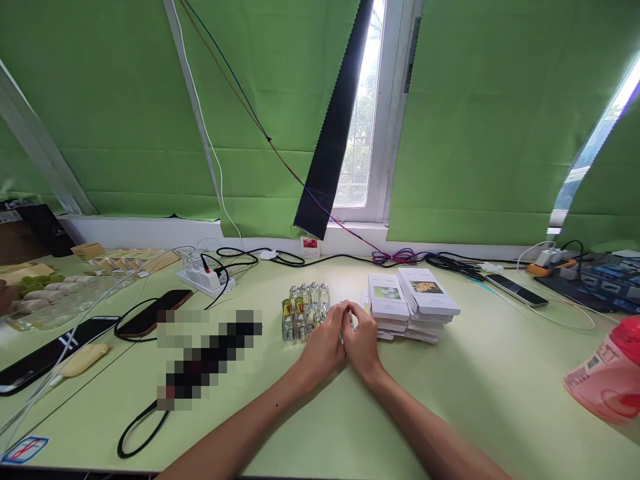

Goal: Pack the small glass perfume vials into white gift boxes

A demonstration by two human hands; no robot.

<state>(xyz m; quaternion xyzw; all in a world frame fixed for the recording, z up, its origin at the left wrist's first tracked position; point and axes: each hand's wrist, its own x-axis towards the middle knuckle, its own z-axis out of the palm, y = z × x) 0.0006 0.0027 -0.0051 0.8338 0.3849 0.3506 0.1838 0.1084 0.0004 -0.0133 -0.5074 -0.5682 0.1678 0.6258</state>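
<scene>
at frame centre the left hand [327, 343] and right hand [361, 341] press together, fingers curled round something too small to make out. small glass bottles [303, 312] stand just left of them; stacked white boxes [411, 303] lie just right, on the pale green table [480, 380].

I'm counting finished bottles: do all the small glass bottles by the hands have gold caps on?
No: in the cluster of small glass bottles, only two front ones carry gold caps; the rest show silver tops.

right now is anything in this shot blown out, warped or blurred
Head view: the window is blown out white; wide-angle bending curves the green blinds and desk edges; a pixelated patch masks something left of the hands; the small glass bottles stay reasonably sharp.
</scene>
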